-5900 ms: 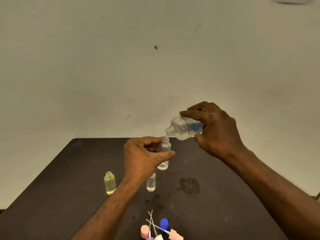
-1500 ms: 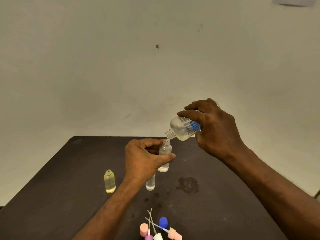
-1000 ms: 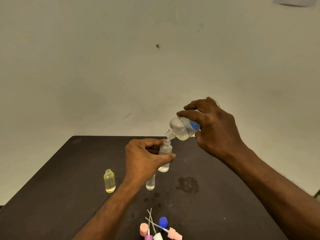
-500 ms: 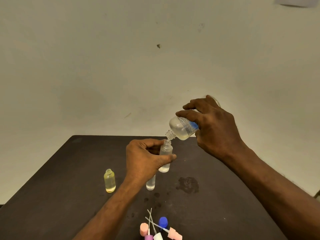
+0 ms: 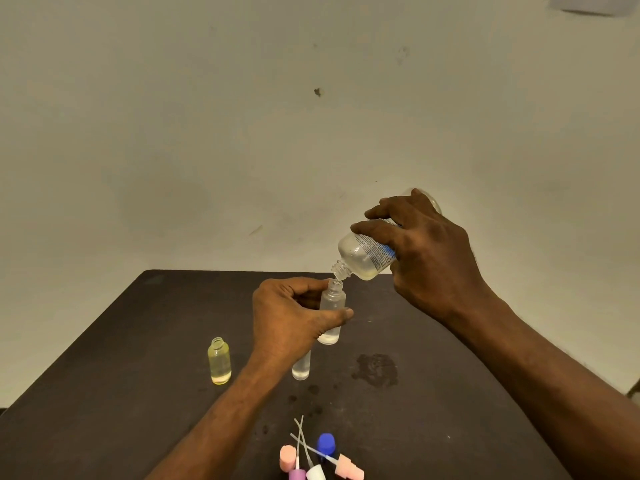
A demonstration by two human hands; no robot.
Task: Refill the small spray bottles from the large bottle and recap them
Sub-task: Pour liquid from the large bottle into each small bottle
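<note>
Over the dark table (image 5: 138,393), my left hand (image 5: 291,320) stays clamped on the vial (image 5: 331,313) while my right (image 5: 426,258), gripping the bottle (image 5: 363,254), has tipped it steeper, so filling likely continues.

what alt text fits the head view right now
The right hand tips a large clear bottle into a small bottle held by the left hand above a dark table; two open small bottles and loose spray caps sit nearby.
</note>
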